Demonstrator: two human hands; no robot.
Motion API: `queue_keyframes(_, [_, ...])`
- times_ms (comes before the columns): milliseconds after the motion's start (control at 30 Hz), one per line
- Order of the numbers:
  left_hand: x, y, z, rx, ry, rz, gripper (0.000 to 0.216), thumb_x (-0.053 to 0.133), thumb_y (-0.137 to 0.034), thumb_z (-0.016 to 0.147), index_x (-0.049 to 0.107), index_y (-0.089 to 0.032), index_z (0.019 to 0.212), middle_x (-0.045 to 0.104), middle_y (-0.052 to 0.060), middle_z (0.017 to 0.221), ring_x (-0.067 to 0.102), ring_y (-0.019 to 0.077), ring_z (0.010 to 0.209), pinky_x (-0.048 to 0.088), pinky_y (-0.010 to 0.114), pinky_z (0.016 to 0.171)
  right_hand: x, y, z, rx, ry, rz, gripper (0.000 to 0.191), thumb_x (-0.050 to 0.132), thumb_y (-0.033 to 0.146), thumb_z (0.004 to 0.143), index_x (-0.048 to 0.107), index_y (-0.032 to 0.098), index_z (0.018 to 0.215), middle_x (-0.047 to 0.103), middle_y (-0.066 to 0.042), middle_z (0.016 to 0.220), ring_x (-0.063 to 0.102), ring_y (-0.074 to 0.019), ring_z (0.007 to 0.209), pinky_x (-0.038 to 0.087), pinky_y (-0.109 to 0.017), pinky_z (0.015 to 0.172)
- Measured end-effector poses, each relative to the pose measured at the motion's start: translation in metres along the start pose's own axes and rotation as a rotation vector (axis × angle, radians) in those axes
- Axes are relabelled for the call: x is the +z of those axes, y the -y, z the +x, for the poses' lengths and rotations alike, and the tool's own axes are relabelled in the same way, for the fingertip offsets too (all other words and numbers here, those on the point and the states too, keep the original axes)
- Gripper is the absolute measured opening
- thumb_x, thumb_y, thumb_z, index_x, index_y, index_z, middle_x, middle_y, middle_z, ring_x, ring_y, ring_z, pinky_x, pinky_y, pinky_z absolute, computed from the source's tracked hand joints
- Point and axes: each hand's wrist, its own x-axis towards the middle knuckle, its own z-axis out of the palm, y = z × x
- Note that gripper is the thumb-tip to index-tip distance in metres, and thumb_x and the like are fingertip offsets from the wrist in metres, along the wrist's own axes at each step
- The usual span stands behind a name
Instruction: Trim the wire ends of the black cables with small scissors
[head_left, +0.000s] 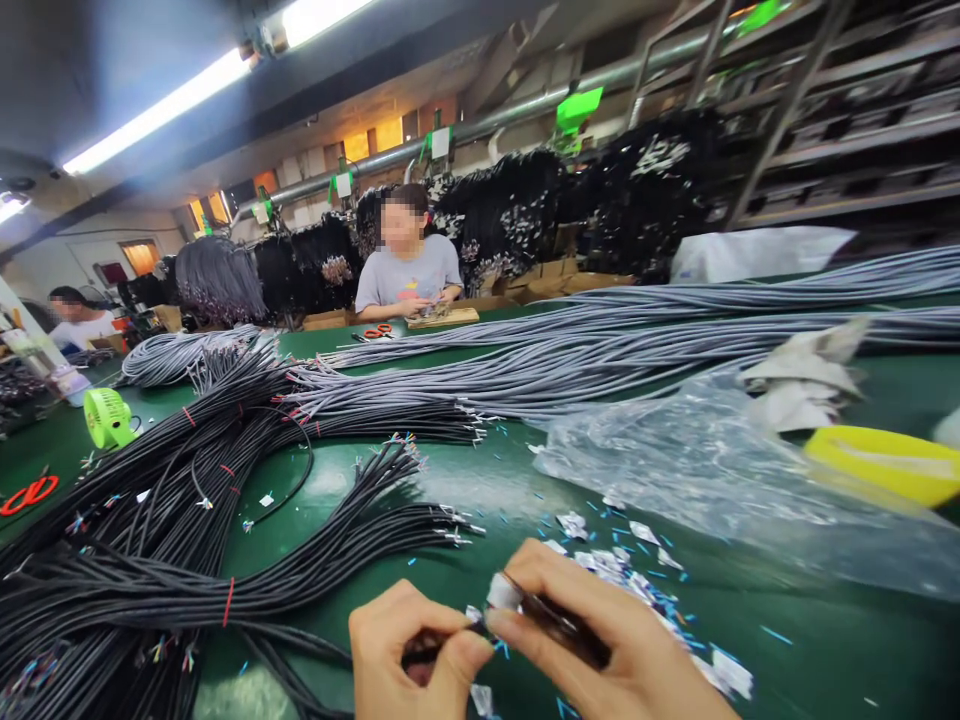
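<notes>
My left hand (420, 655) is closed in a pinch on a black cable (330, 655), whose end comes out near the fingertips. Close beside it, my right hand (592, 630) is closed around a dark brown, glossy object (562, 625), mostly hidden by the fingers, so its kind is unclear. A white wrap or scrap (504, 592) covers the tip of the right index finger. Under and past the hands lie white scraps (607, 567) and short blue wire bits (664, 605). To the left spreads a bundle of black cables (322, 560) with stripped ends, tied with a red band (229, 602).
Grey cables (525, 370) run across the green table (840, 660). Clear plastic sheeting (697, 460) and a yellow ring-shaped item (885, 465) lie right. A green fan (109, 418) and orange-handled scissors (30, 494) are left. A co-worker (412, 270) sits opposite.
</notes>
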Motion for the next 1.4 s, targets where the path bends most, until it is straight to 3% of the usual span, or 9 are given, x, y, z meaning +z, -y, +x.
queue_keyframes(200, [-0.007,-0.003,0.007,0.055,0.073,0.02,0.051,0.056,-0.06,0.08,0.068,-0.015,0.061,0.052,0.002,0.054,0.046,0.012,0.05,0.03,0.02,0.045,0.007,-0.007,-0.005,0.277,0.108,0.289,0.06,0.054,0.078,0.07,0.062,0.019,0.077,0.055,0.0,0.069,0.053,-0.0191,0.066,0.048,-0.025,0.06])
queue_keyframes(367, [-0.007,-0.003,0.007,-0.006,0.133,0.079,0.057,0.045,-0.059,0.087,0.061,-0.013,0.057,0.05,0.002,0.053,0.045,0.0123,0.05,0.028,0.022,0.047,0.01,-0.016,-0.005,0.117,0.078,0.149,0.042,0.057,0.063,0.079,0.063,0.022,0.074,0.058,-0.003,0.07,0.057,-0.0221,0.068,0.051,-0.028,0.062])
queue_keyframes(500, [-0.007,-0.005,0.007,-0.007,0.133,0.109,0.059,0.04,-0.058,0.09,0.056,-0.013,0.055,0.05,0.002,0.052,0.043,0.0119,0.05,0.027,0.022,0.048,0.015,-0.017,-0.009,0.247,0.01,0.219,0.044,0.053,0.059,0.082,0.062,0.018,0.095,0.059,-0.003,0.073,0.057,-0.0203,0.065,0.05,-0.026,0.053])
queue_keyframes(633, [-0.009,-0.005,0.009,-0.11,0.176,0.065,0.061,0.041,-0.062,0.087,0.056,-0.013,0.055,0.047,0.0,0.05,0.041,0.0109,0.047,0.027,0.021,0.046,0.013,-0.006,0.001,-0.081,0.109,0.041,0.023,0.047,0.034,0.088,0.052,0.02,0.071,0.054,-0.002,0.067,0.051,-0.018,0.059,0.045,-0.026,0.052])
queue_keyframes(700, [-0.01,-0.005,0.01,-0.146,0.219,0.036,0.061,0.042,-0.062,0.087,0.055,-0.013,0.054,0.044,0.0,0.048,0.04,0.0103,0.045,0.027,0.02,0.045,0.012,-0.002,0.007,-0.215,0.055,-0.074,0.02,0.042,0.022,0.085,0.045,0.021,0.065,0.05,-0.002,0.065,0.048,-0.0177,0.057,0.041,-0.026,0.051])
queue_keyframes(867, [-0.012,-0.006,0.011,-0.103,0.148,0.061,0.058,0.043,-0.061,0.087,0.052,-0.013,0.054,0.044,0.0,0.05,0.04,0.0111,0.047,0.027,0.02,0.047,0.023,-0.002,0.004,-0.015,0.012,0.072,0.019,0.043,0.033,0.085,0.047,0.022,0.07,0.051,-0.001,0.066,0.051,-0.0189,0.061,0.045,-0.025,0.053])
queue_keyframes(967, [-0.013,-0.009,0.012,-0.127,0.165,0.051,0.058,0.045,-0.062,0.085,0.051,-0.014,0.054,0.04,-0.002,0.05,0.036,0.0105,0.047,0.024,0.021,0.046,0.021,-0.002,0.006,-0.159,0.04,-0.004,0.023,0.041,0.029,0.087,0.046,0.021,0.067,0.05,-0.002,0.066,0.048,-0.0177,0.058,0.04,-0.025,0.05])
queue_keyframes(1167, [-0.013,-0.011,0.012,-0.258,0.207,-0.007,0.063,0.045,-0.071,0.079,0.047,-0.015,0.051,0.027,-0.005,0.049,0.023,0.0085,0.045,0.02,0.021,0.045,-0.005,-0.01,0.026,-0.151,-0.283,-0.098,0.018,0.039,0.026,0.088,0.038,0.023,0.071,0.039,0.002,0.063,0.039,-0.017,0.055,0.033,-0.024,0.049])
queue_keyframes(1400, [-0.01,-0.011,0.009,-0.253,0.192,-0.045,0.062,0.049,-0.07,0.078,0.05,-0.013,0.053,0.028,-0.005,0.05,0.02,0.0075,0.045,0.02,0.02,0.045,0.011,0.003,0.006,-0.038,0.134,0.041,0.02,0.05,0.03,0.083,0.05,0.019,0.067,0.047,0.001,0.066,0.045,-0.0158,0.059,0.034,-0.023,0.049])
